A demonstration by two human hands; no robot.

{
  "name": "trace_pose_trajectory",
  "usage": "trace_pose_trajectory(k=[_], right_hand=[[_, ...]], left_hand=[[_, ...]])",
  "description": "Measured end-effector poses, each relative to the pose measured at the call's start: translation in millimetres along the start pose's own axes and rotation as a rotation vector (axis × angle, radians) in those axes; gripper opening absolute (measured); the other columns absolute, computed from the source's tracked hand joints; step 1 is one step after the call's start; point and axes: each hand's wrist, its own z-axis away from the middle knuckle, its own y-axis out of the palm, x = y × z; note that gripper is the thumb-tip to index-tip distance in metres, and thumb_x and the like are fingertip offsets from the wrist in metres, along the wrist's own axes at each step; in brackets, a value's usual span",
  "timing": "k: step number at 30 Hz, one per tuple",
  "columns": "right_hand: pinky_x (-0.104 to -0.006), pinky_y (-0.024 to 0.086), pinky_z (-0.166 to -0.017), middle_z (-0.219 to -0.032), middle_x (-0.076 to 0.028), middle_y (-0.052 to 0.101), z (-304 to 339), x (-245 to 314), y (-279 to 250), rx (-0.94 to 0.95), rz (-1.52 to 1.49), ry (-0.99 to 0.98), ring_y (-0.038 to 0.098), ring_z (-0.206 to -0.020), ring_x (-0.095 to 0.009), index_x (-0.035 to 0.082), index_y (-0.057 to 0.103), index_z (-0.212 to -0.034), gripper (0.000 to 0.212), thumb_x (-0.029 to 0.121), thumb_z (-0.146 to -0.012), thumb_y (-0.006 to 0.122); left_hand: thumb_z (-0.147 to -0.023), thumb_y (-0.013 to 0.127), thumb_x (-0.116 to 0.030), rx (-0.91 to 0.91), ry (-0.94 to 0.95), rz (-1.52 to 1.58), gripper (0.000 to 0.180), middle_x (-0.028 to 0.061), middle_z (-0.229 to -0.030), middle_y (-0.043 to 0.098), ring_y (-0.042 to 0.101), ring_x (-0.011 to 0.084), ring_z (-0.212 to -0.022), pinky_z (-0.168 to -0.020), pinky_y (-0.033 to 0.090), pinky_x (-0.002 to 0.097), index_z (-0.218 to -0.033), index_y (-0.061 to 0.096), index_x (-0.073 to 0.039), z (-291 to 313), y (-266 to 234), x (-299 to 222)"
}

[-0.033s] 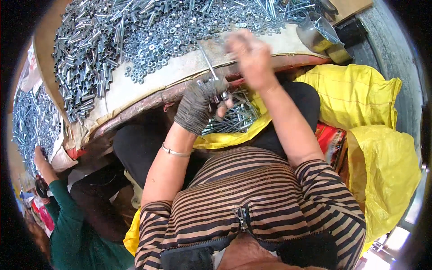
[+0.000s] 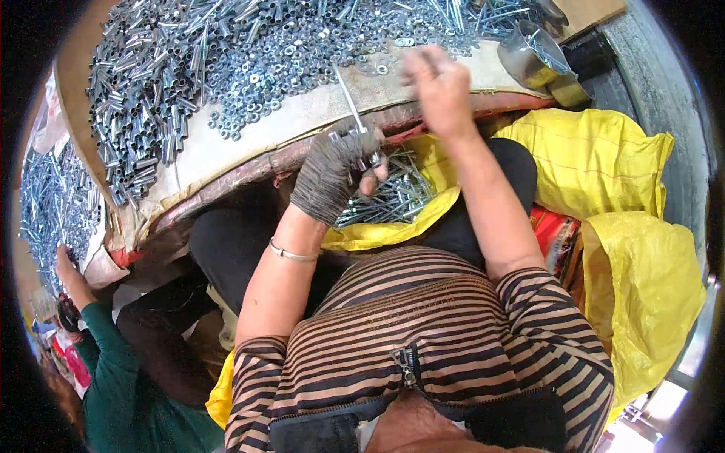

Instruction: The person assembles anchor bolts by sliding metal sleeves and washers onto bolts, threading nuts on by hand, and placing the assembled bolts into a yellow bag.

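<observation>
Head view: two hands over countless nuts (image 2: 287, 68); gloved left hand (image 2: 332, 170) clamped on one long bolt (image 2: 349, 98), bare right hand (image 2: 438, 90) blurred, grip unclear

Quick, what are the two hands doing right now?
Left hand, gloved: closed, holding a long metal bolt.
Right hand, bare: over the pile of nuts; blurred, grip cannot be told.

Glove (image 2: 326, 180): dark grey. Bolts (image 2: 393, 192) and nuts (image 2: 287, 68): silver. Bag (image 2: 604, 174): yellow. Shirt (image 2: 423, 332): brown with black stripes. Co-worker's sleeve (image 2: 113, 370): green.
</observation>
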Motion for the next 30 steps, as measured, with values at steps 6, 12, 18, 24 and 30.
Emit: trace_pose_trajectory(k=[6, 12, 18, 24, 30], right_hand=[[-0.0422, 0.048, -0.067, -0.085, -0.013, 0.062, -51.3, -71.6, -35.5, -0.045, 0.620, -0.341, 0.061, -0.080, -0.034, 0.008, 0.064, -0.088, 0.018, 0.024, -0.083, 0.057], [-0.0469, 0.049, -0.070, -0.092, -0.015, 0.060, -55.8, -69.5, -22.5, 0.086, 1.013, -0.180, 0.061, -0.083, -0.036, 0.006, 0.055, -0.092, 0.019, 0.023, -0.083, 0.058], [-0.0496, 0.047, -0.072, -0.086, -0.021, 0.062, -65.4, -63.8, -25.8, 0.153, 1.048, -0.065, 0.061, -0.084, -0.040, 0.000, 0.057, -0.089, 0.024, 0.023, -0.083, 0.059], [-0.0471, 0.048, -0.072, -0.089, -0.020, 0.063, -61.1, -62.6, -31.4, 0.187, 1.043, -0.101, 0.061, -0.082, -0.039, 0.002, 0.060, -0.089, 0.024, 0.024, -0.080, 0.063], [-0.0412, 0.048, -0.068, -0.075, -0.019, 0.064, -42.2, -50.2, -35.8, 0.232, 0.640, -0.031, 0.063, -0.074, -0.034, 0.001, 0.063, -0.082, 0.020, 0.020, -0.075, 0.063]], left_hand=[[-0.081, 0.063, -0.025, -0.049, 0.120, -0.156, 0.024, 0.0059, -0.060, 0.057, 0.044, 0.0078, -0.041, -0.036, 0.032, 0.0179, -0.093, 0.056, -0.006, -10.6, -6.1, -6.8], [-0.081, 0.063, -0.025, -0.087, 0.113, -0.138, 0.023, 0.0051, -0.058, 0.055, 0.040, 0.0070, -0.038, -0.035, 0.030, 0.0180, -0.090, 0.055, -0.005, -9.0, -15.4, -12.1], [-0.083, 0.058, -0.019, -0.146, 0.110, -0.108, 0.016, 0.0039, -0.057, 0.056, 0.043, 0.0061, -0.037, -0.034, 0.030, 0.0171, -0.081, 0.055, -0.003, -6.1, -14.4, -20.5], [-0.081, 0.059, -0.018, -0.121, 0.182, -0.070, 0.016, 0.0046, -0.057, 0.056, 0.042, 0.0064, -0.037, -0.035, 0.031, 0.0168, -0.080, 0.055, -0.002, -6.6, -18.9, -20.1], [-0.079, 0.061, -0.019, -0.155, 0.221, -0.196, 0.016, 0.0035, -0.055, 0.055, 0.043, 0.0059, -0.038, -0.035, 0.032, 0.0179, -0.080, 0.058, -0.003, -2.3, -17.9, -23.5]])
